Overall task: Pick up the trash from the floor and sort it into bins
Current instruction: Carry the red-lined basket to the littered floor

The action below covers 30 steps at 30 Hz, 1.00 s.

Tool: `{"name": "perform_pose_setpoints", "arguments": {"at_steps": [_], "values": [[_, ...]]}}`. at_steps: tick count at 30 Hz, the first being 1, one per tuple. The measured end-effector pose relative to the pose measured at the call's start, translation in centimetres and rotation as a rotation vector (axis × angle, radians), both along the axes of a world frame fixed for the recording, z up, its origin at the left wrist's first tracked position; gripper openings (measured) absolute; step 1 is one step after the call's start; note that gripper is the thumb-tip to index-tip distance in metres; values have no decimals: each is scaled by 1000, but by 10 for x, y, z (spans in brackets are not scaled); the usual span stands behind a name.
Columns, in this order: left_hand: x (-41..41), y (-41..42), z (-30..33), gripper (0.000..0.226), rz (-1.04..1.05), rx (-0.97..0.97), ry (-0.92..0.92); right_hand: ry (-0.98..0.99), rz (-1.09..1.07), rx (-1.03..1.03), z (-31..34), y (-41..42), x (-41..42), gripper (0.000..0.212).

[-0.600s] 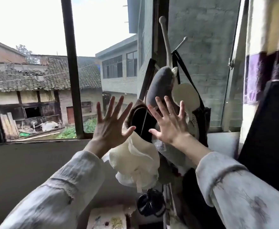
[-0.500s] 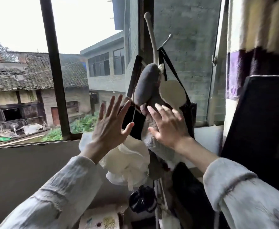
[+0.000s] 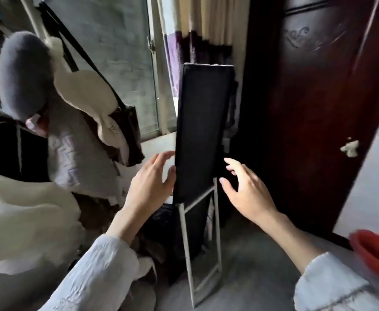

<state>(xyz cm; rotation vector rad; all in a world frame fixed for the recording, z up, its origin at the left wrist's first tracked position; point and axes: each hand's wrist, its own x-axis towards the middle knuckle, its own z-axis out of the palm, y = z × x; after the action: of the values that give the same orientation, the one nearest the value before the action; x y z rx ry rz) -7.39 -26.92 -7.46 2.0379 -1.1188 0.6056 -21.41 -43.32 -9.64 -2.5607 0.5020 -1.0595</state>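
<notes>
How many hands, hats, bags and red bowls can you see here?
Hands: 2, the left hand and the right hand, both empty
Hats: 3, a grey hat and two cream hats
Bags: 1, a dark bag
Red bowls: 1
Total: 7

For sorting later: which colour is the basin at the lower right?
Red basin, seen in the head view.
</notes>
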Motion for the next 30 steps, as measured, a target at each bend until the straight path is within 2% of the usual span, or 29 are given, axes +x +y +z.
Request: {"name": "perform_pose_setpoints", "arguments": {"at_steps": [6,12,18,20,30], "values": [[-57,-137,-73,33,-350,118,147,-1,-239,241,-61,-101,-98,46],[-134,-271,-130,35,-578,276,266,22,-417,455,-132,-200,-190,43],[-203,-405,-182,41,-674,362,506,112,-515,552,-170,-312,-266,43],[-225,-449,-194,35,-705,386,562,155,-541,582,-176,-348,-287,43],[-251,-643,-262,31,-757,487,719,247,-667,734,-221,-520,-324,43]]}}
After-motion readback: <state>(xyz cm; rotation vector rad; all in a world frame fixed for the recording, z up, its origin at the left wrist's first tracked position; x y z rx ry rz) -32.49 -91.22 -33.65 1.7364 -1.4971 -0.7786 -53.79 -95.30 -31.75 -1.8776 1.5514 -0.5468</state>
